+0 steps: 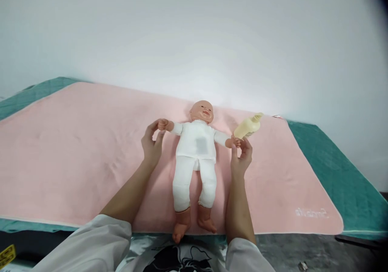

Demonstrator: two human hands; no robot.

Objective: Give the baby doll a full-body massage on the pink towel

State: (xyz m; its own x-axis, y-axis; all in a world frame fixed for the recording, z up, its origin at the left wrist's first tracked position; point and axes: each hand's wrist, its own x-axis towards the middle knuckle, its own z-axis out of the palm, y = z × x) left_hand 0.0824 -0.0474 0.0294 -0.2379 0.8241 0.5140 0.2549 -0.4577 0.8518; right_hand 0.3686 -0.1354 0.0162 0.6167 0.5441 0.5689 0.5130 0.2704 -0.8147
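Note:
A baby doll (pixel 197 142) with a white cloth body lies face up, its arms spread to the sides and its bare feet toward me. My left hand (pixel 152 142) pinches the doll's hand on the left between thumb and fingers. On the other side, my right hand (pixel 241 155) has its thumb and fingers closed around the doll's other hand. Just beyond that hand a pale yellow pump bottle (pixel 248 126) lies on its side, its pump pointing away to the right.
Under the doll is a pink mat (pixel 75 154), spread over a green padded cover (pixel 333 159) on the table. A white wall (pixel 194 37) rises behind the far edge. Grey floor (pixel 291 251) shows at the lower right.

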